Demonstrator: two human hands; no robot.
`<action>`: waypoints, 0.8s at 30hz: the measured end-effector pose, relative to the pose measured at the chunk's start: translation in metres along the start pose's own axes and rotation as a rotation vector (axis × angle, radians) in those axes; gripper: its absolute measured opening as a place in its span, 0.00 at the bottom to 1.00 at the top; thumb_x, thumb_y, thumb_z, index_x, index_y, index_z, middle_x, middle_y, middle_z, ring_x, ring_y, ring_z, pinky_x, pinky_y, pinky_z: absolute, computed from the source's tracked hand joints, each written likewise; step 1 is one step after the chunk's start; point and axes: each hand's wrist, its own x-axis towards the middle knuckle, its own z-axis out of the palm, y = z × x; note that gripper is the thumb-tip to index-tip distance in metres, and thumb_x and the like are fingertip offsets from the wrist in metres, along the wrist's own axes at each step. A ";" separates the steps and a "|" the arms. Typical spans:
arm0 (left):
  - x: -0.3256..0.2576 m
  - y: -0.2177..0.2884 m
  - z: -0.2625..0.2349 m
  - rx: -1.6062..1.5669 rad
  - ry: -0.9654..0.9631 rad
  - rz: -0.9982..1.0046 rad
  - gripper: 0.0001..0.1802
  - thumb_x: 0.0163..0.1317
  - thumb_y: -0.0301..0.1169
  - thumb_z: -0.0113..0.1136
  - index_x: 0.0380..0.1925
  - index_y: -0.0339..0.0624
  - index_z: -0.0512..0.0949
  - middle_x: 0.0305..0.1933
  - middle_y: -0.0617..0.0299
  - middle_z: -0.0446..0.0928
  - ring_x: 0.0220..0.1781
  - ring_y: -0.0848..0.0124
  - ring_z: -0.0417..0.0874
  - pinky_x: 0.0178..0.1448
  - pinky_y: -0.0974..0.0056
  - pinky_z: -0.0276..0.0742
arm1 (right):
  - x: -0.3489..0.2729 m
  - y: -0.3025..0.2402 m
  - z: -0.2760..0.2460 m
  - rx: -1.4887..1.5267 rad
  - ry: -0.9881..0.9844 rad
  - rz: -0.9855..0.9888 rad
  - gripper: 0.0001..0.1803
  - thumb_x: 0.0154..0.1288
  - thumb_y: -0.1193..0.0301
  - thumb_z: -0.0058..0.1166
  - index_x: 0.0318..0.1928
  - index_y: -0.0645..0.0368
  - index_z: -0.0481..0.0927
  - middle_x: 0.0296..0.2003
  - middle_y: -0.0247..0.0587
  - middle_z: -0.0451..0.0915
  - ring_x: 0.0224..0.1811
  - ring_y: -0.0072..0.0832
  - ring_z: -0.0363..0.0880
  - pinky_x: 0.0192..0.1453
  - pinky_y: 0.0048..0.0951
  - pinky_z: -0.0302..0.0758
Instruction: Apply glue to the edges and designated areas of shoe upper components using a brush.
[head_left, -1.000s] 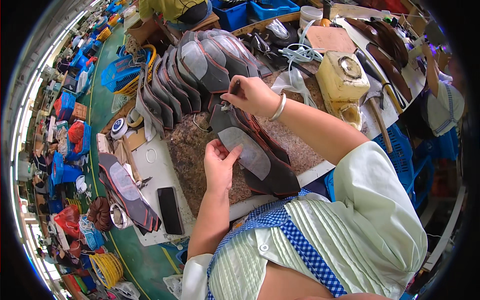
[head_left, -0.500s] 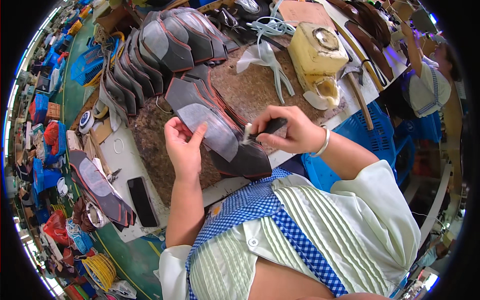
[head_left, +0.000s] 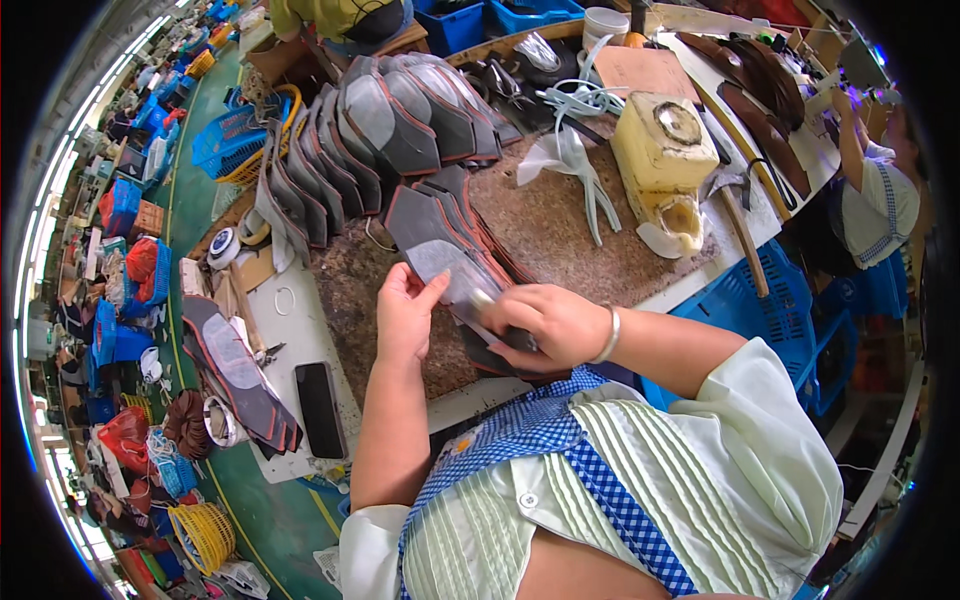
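Note:
My left hand [head_left: 405, 312] pinches the near edge of a light grey patch [head_left: 436, 262], thumb on top. The patch lies over a dark grey cut panel [head_left: 410, 218], on a stack of like panels with red-orange edges. My right hand [head_left: 548, 325] is closed round a dark-handled brush [head_left: 516, 340]. Its pale tip is smeared by motion over the patch's right end, beside my left fingers. Beyond, on the brown work board [head_left: 500, 200], stands a yellowed plastic container [head_left: 660, 140] with a cut-open spout. My right hand and the brush hide the stack's near end.
Fanned grey panels [head_left: 400, 115] fill the far left. Pale strips [head_left: 575, 170] and a hammer [head_left: 742, 235] lie near the container. At left are a phone [head_left: 320, 410] and another panel pile [head_left: 240, 370]. A blue basket [head_left: 745, 300] sits at right; a co-worker [head_left: 880, 205] is beyond.
The view has shifted, so the table sits further right and lower. My right hand has turned and brought the brush from the panel's right edge onto the patch. My left hand keeps its pinch.

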 end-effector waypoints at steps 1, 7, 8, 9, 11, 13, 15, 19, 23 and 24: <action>-0.002 0.002 -0.002 0.005 -0.007 0.019 0.12 0.55 0.20 0.60 0.39 0.36 0.72 0.39 0.61 0.77 0.39 0.75 0.77 0.45 0.69 0.73 | -0.001 -0.001 -0.005 0.026 -0.006 0.038 0.11 0.50 0.71 0.60 0.28 0.58 0.69 0.22 0.41 0.74 0.24 0.36 0.76 0.28 0.31 0.72; -0.035 0.020 -0.010 0.119 -0.164 0.037 0.23 0.52 0.20 0.61 0.50 0.32 0.69 0.47 0.57 0.75 0.50 0.69 0.75 0.56 0.64 0.68 | 0.016 0.005 -0.053 -0.173 0.175 0.208 0.08 0.49 0.75 0.56 0.32 0.54 0.76 0.16 0.36 0.73 0.18 0.31 0.74 0.22 0.29 0.70; -0.045 0.023 -0.014 0.142 -0.255 0.046 0.28 0.51 0.20 0.62 0.53 0.31 0.67 0.50 0.56 0.74 0.54 0.67 0.73 0.60 0.62 0.66 | 0.023 0.010 -0.050 -0.245 0.160 0.095 0.12 0.47 0.73 0.56 0.36 0.51 0.77 0.16 0.37 0.74 0.20 0.34 0.76 0.22 0.33 0.71; -0.055 0.017 -0.019 0.157 -0.220 0.213 0.34 0.48 0.21 0.64 0.57 0.32 0.63 0.54 0.55 0.71 0.61 0.65 0.67 0.64 0.61 0.61 | 0.025 0.013 -0.048 -0.327 -0.043 0.094 0.15 0.45 0.72 0.55 0.38 0.49 0.78 0.18 0.37 0.75 0.22 0.35 0.77 0.24 0.35 0.71; -0.075 0.028 -0.022 0.130 -0.275 0.327 0.37 0.46 0.18 0.61 0.59 0.32 0.60 0.56 0.51 0.69 0.64 0.62 0.63 0.65 0.58 0.59 | 0.027 0.023 -0.038 -0.472 -0.373 0.139 0.18 0.44 0.69 0.52 0.41 0.48 0.78 0.20 0.38 0.77 0.26 0.37 0.78 0.26 0.39 0.70; -0.090 0.034 -0.038 -0.039 -0.248 0.239 0.34 0.46 0.16 0.57 0.57 0.32 0.62 0.54 0.50 0.70 0.62 0.61 0.66 0.64 0.55 0.61 | 0.027 0.032 -0.029 -0.509 -0.405 0.136 0.19 0.43 0.71 0.51 0.42 0.50 0.77 0.20 0.37 0.75 0.26 0.37 0.77 0.29 0.38 0.70; -0.095 0.046 -0.061 -0.197 -0.069 0.268 0.32 0.47 0.17 0.56 0.56 0.33 0.62 0.51 0.49 0.72 0.60 0.60 0.69 0.63 0.54 0.63 | 0.030 0.024 -0.038 -0.505 -0.397 0.121 0.15 0.46 0.71 0.50 0.39 0.51 0.78 0.20 0.38 0.76 0.26 0.37 0.78 0.28 0.38 0.70; -0.045 0.103 -0.069 -0.086 0.191 0.553 0.27 0.55 0.21 0.55 0.55 0.33 0.61 0.52 0.50 0.71 0.54 0.63 0.72 0.60 0.57 0.66 | 0.027 0.010 -0.057 -0.432 -0.215 0.079 0.14 0.42 0.72 0.53 0.35 0.53 0.76 0.21 0.36 0.76 0.27 0.36 0.77 0.31 0.37 0.71; 0.072 0.138 -0.068 -0.006 0.236 0.554 0.19 0.58 0.23 0.56 0.49 0.38 0.64 0.47 0.54 0.72 0.49 0.68 0.74 0.53 0.64 0.70 | 0.003 0.011 -0.077 -0.343 0.105 0.160 0.10 0.42 0.73 0.59 0.27 0.54 0.72 0.20 0.33 0.73 0.23 0.34 0.75 0.28 0.33 0.71; 0.110 0.140 -0.071 0.008 0.225 0.547 0.19 0.58 0.24 0.58 0.48 0.39 0.65 0.45 0.56 0.73 0.46 0.69 0.74 0.50 0.65 0.70 | -0.007 0.010 -0.085 -0.345 0.160 0.222 0.10 0.44 0.73 0.60 0.25 0.54 0.71 0.19 0.33 0.72 0.22 0.33 0.75 0.27 0.32 0.70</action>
